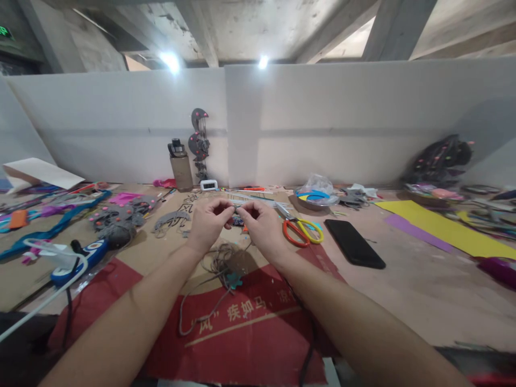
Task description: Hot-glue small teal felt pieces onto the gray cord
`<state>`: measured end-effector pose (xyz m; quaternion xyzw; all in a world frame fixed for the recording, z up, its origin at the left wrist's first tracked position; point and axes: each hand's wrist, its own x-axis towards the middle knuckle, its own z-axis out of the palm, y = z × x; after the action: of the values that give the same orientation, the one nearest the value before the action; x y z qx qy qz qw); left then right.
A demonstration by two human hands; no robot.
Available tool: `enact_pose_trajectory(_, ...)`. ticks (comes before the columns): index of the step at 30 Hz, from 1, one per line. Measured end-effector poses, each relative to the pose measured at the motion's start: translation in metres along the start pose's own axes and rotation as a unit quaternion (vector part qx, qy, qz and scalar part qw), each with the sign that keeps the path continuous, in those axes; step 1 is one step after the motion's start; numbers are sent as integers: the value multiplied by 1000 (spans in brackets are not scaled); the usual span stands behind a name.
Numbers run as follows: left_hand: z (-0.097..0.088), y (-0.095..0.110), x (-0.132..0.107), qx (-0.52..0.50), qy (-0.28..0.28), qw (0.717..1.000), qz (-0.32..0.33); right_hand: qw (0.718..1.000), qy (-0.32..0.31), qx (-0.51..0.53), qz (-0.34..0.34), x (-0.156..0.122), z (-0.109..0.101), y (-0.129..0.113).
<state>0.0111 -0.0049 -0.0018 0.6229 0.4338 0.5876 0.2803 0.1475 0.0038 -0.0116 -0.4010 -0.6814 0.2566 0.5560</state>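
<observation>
My left hand [209,221] and my right hand [262,226] are raised together over the middle of the table, fingertips pinched toward each other. Between them they grip a thin grey strip or cord [235,206]; I cannot make out exactly what it is. Below the hands lies a tangle of grey cord [220,263] with a small teal piece [234,280] on a flattened cardboard sheet [250,322] with red print. Orange and yellow scissors [300,230] lie just right of my right hand.
A black phone [353,243] lies right of the scissors. Yellow and purple foam sheets [443,228] spread at the right. A glue gun [78,257] with white cable and grey foam cutouts [121,215] sit left. A bottle [180,166], small clock [208,185] and bowl [316,196] stand by the white partition.
</observation>
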Motion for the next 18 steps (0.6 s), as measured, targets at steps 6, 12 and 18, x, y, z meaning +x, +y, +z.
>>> enact_pose_trajectory(6, 1, 2, -1, -2, -9, 1000, -10, 1000, 2, -4, -1, 0, 0, -2)
enact_pose_trajectory(12, 0, -1, -1, -29, -16, 999, -27, 1000, -1, -6, 9, -2, -1, -4)
enact_pose_trajectory(18, 2, -7, 0, -66, -19, 997, -40, 1000, -15, 12, 14, -2, 0, -4)
